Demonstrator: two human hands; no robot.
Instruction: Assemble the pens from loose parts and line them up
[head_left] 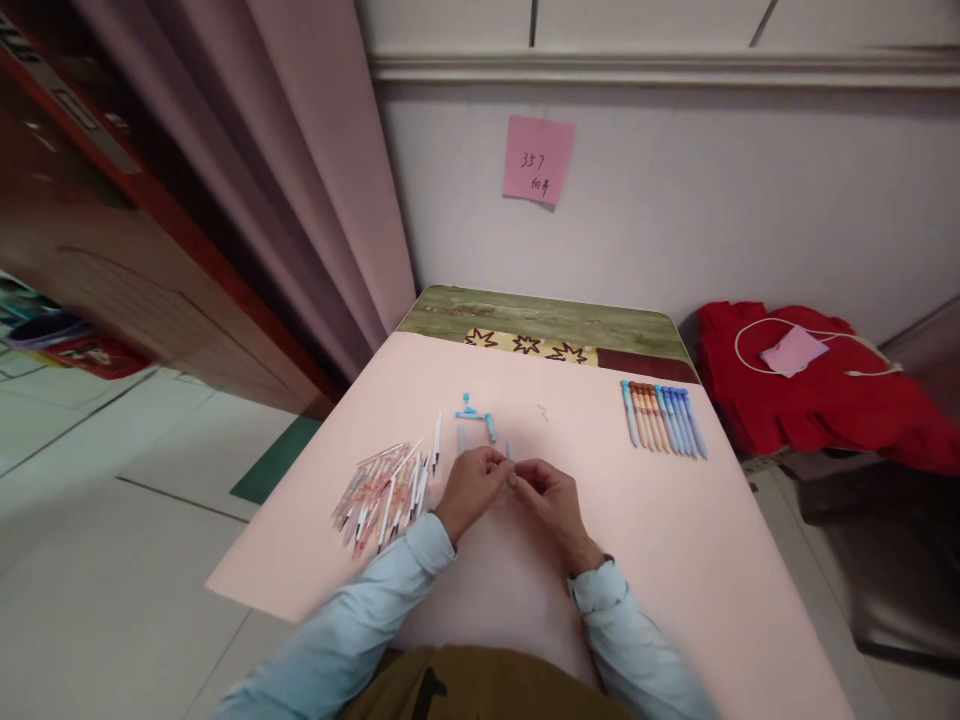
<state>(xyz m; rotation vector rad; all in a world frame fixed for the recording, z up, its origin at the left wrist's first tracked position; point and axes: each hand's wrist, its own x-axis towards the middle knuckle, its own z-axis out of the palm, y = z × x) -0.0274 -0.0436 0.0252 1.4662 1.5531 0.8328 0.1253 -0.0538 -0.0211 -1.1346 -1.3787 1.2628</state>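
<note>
– Pale wall, pink note (538, 160) stuck on it, mauve curtain (322, 150) at left. Surface?

– Table with a patterned far edge (547, 320), pale pink sheet (637, 560) over the rest.

– Hands?

– Left hand (474, 490) and right hand (551, 505) meet over the sheet, near the middle. Fingers curled in, fingertips together, touching or nearly so.

– Pinching what?

– Can't tell, fingers hide it. Light-blue piece (509, 450) pokes up just beyond the fingertips; held or lying there, can't say.

– Nearby parts?

– Small bright-blue parts (476, 414) just past the left hand, plus a grey-blue tube (461, 438) lying closer to it.

– Left side?

– Loose pile of thin sticks (386, 490), white and clear, some dark-tipped, beside the left wrist. One white stick (437, 440) lies at its far side.

– Right side?

– Row of pens (664, 420), blue and orange-brown, side by side near the sheet's far right. Well apart from the right hand.

– Off the table?

– Red cloth (817, 400) at right, white cord (742, 350) on top.
</note>
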